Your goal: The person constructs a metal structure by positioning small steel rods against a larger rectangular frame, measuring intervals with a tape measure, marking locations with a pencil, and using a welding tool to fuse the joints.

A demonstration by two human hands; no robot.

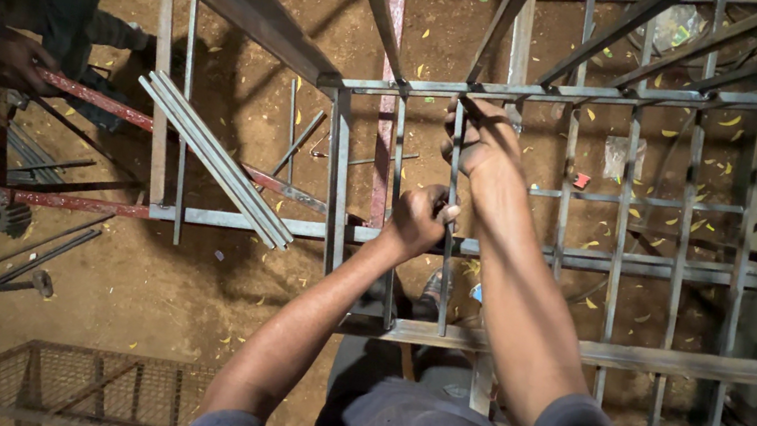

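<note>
From the head camera, looking straight down, both of the person's bare arms reach into the middle of the frame toward a grey steel grille frame [620, 94] that fills the centre and right side. The left hand [418, 219], just left of centre, is curled into a tight fist around a thin upright steel bar [444, 284] that runs down through the frame. The right hand [483, 143] sits just above it, fingers wrapped closed around the same bar where it meets the frame's top crossbar, near the upper middle. The two hands are close together, one above the other on that bar.

Left of centre, a bundle of grey flat strips [214, 162] lies slanted across a lower rail of the frame. Below it all is brown dirt ground [183, 294] sprinkled with small yellow leaves. In the upper left corner another person's hand [13, 62] rests on a red-painted metal piece [98, 101]. A wire mesh panel [67, 387] lies at the lower left, and loose dark rods [10, 271] lie on the ground just above it.
</note>
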